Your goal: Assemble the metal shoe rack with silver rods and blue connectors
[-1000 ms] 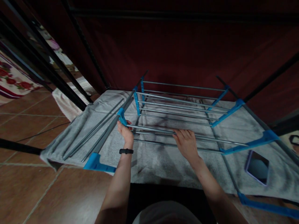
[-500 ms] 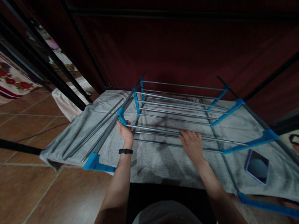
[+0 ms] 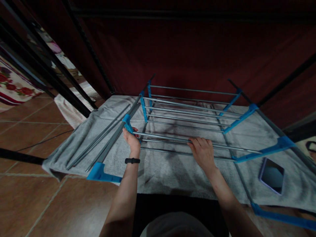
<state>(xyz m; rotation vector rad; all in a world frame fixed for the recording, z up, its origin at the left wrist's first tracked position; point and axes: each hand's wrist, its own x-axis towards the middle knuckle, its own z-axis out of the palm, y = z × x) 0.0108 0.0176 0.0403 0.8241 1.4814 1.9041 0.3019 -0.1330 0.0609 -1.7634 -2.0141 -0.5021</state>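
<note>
A rack frame of grey metal tubes (image 3: 170, 122) and blue plastic brackets (image 3: 237, 122) lies on a grey blanket (image 3: 170, 174). My left hand (image 3: 131, 138), with a black band on its wrist, is wrapped round a blue bracket (image 3: 127, 123) on the left side, where a rod's end meets it. My right hand (image 3: 202, 149) closes over the middle of a metal rod (image 3: 163, 136) that spans to the long blue bracket (image 3: 266, 151) at the right. Its fingertips are partly hidden behind the rod.
Several loose tubes (image 3: 98, 141) lie on the blanket at the left. A phone (image 3: 272, 176) rests at the right, close to the frame. A dark red curtain (image 3: 187, 56) hangs behind, with black metal posts (image 3: 46, 62) at the left. Brown floor tiles (image 3: 32, 194) show beyond the blanket.
Hardly anything differs. Both hands keep their grips, and the left hand and bracket sit very slightly further left.
</note>
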